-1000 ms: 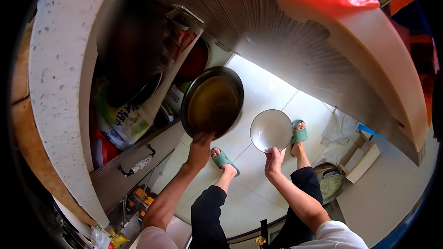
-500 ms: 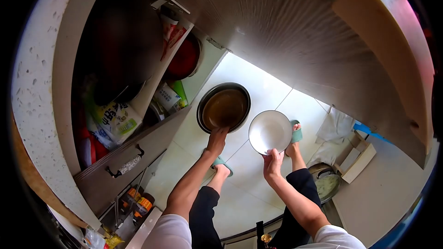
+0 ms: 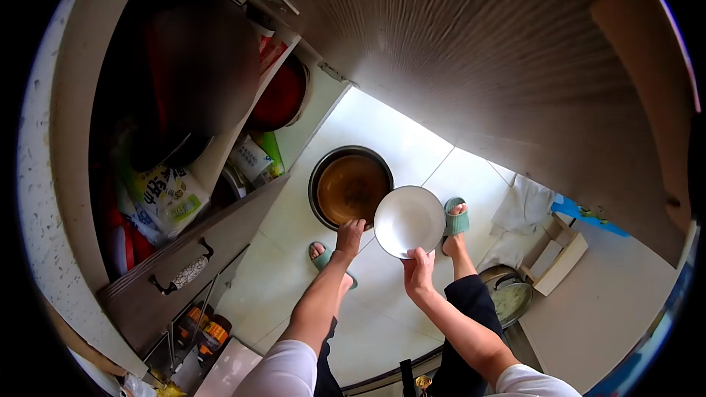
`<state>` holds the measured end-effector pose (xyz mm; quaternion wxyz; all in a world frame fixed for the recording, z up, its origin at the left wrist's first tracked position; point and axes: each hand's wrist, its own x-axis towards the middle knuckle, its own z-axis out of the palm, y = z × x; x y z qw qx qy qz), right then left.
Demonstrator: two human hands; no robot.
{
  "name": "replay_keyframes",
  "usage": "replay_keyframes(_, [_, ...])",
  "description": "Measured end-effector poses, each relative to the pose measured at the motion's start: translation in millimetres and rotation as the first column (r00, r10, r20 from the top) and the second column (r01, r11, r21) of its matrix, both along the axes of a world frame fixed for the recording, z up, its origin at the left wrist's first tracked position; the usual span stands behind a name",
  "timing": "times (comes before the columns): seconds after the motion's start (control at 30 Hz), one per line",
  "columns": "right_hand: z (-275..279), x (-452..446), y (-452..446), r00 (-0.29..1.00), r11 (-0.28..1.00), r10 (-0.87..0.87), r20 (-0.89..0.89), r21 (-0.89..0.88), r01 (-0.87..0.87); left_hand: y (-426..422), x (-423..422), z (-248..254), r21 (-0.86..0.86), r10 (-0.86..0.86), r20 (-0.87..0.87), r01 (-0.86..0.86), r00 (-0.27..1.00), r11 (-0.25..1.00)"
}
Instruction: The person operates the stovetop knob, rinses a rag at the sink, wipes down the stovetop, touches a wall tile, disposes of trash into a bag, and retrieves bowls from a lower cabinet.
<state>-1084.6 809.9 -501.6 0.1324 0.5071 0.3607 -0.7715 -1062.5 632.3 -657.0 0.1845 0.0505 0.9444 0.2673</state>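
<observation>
My left hand point(image 3: 351, 237) grips the near rim of a dark-rimmed round pan point(image 3: 351, 187) with a brown inside. My right hand point(image 3: 419, 270) holds a white bowl point(image 3: 409, 222) by its near edge, with the thumb at the rim. The bowl's left edge lies close to the pan's right edge in the view, and both are above the tiled floor. What the bowl and pan contain, if anything, is hard to tell.
At left stands an open cabinet with packets point(image 3: 173, 195) and a red bowl point(image 3: 283, 95) inside. Its drawer handle point(image 3: 190, 272) faces me. A large cabinet door point(image 3: 471, 51) hangs overhead. A lidded pot point(image 3: 510, 300) and a wooden box point(image 3: 560, 261) are at right.
The pan has come away from the cabinet, lower and nearer the bowl, still in my left hand. My right hand still holds the bowl, now a little further left. The camera view has shifted.
</observation>
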Motion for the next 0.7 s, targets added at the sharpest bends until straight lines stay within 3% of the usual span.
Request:
replay_keyframes(0.1, [-4.0, -1.5, 2.0, 0.999, 0.999, 0.044, -0.021, 0.006, -0.044, 6.1, 7.8, -21.0, 0.020, -0.003, 0.102, 0.001, 0.995, 1.000])
replay_keyframes(0.13, [-4.5, -2.8, 1.3, 0.997, 0.998, 0.061, -0.042, 0.005, -0.061, 7.0, 11.0, -32.2, -0.044, -0.068, 0.133, 0.075, 0.989, 0.996])
replay_keyframes(0.23, [1.4, -8.1, 0.0, 0.997, 0.998, 0.063, -0.051, 0.000, -0.063, 12.8, 25.4, -59.4, -0.036, 0.026, 0.161, -0.021, 0.987, 0.999])
replay_keyframes(0.27, [0.0, -6.9, -0.7, 0.997, 0.998, 0.056, -0.056, 0.005, -0.056, 13.0, 30.9, -71.8, -0.112, -0.053, 0.252, 0.083, 0.966, 0.990])
replay_keyframes(0.37, [0.9, -4.4, -2.6, 0.996, 0.997, 0.075, -0.050, 0.010, -0.075, 16.7, 51.1, -108.9, -0.167, -0.043, 0.171, 0.072, 0.984, 0.983])
replay_keyframes(0.4, [2.3, -4.6, -2.5, 0.995, 0.996, 0.088, -0.037, 0.010, -0.088, 17.9, 50.0, -110.6, -0.132, -0.015, 0.296, 0.057, 0.955, 0.990])
replay_keyframes(0.5, [5.1, -4.0, -3.2, 0.996, 0.996, 0.088, -0.010, -0.018, -0.088, 26.7, 53.3, -107.7, -0.157, 0.051, 0.121, -0.032, 0.991, 0.987])
replay_keyframes(0.63, [6.0, -1.8, -7.4, 0.995, 0.994, 0.104, 0.002, 0.015, -0.104, 19.7, 53.9, -98.0, -0.141, -0.017, 0.083, 0.029, 0.996, 0.990])
replay_keyframes(0.7, [4.5, 2.0, -6.8, 0.993, 0.993, 0.116, 0.014, 0.007, -0.116, 17.6, 48.2, -89.9, -0.153, -0.011, 0.215, 0.045, 0.977, 0.987])
